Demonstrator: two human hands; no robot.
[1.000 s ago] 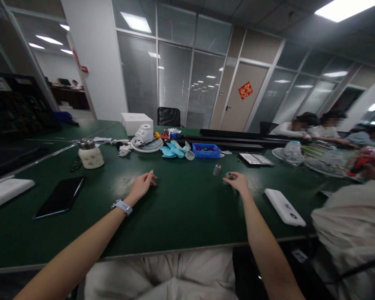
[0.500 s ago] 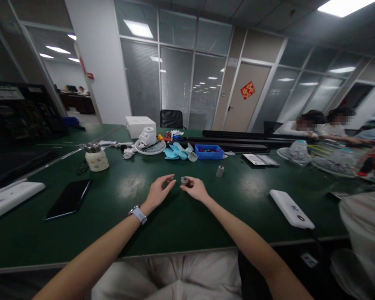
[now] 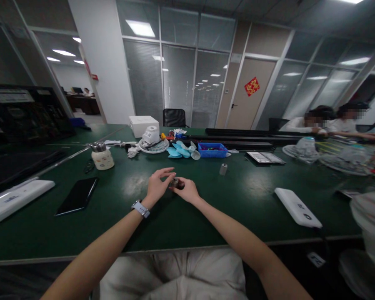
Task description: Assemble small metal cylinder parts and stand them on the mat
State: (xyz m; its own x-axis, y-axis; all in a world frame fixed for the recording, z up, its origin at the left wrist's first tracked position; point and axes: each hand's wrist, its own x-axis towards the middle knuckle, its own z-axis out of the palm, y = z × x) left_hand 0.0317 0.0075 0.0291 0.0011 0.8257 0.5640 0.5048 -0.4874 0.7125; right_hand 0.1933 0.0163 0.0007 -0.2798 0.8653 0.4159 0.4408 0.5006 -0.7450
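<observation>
A small grey metal cylindrical part with a round knob on top is between my hands, just above or on the green table; its exact kind is too small to tell. My right hand grips it from the right, thumb in front and fingers behind. At its left side my left hand closes in with thumb and fingertips on the part, the index finger stretched over the top. A watch with a pale strap is on my left wrist. Another metal cylinder stands upright to the right, apart from both hands.
Behind lie light-blue fan blades, a white fan body and a blue tray. A jar and black phone are left. A white power bank lies right, near a seated person's sleeve.
My left hand has come to the metal part, which it was apart from before. The part and my right hand have moved slightly left. The view has shifted a little.
</observation>
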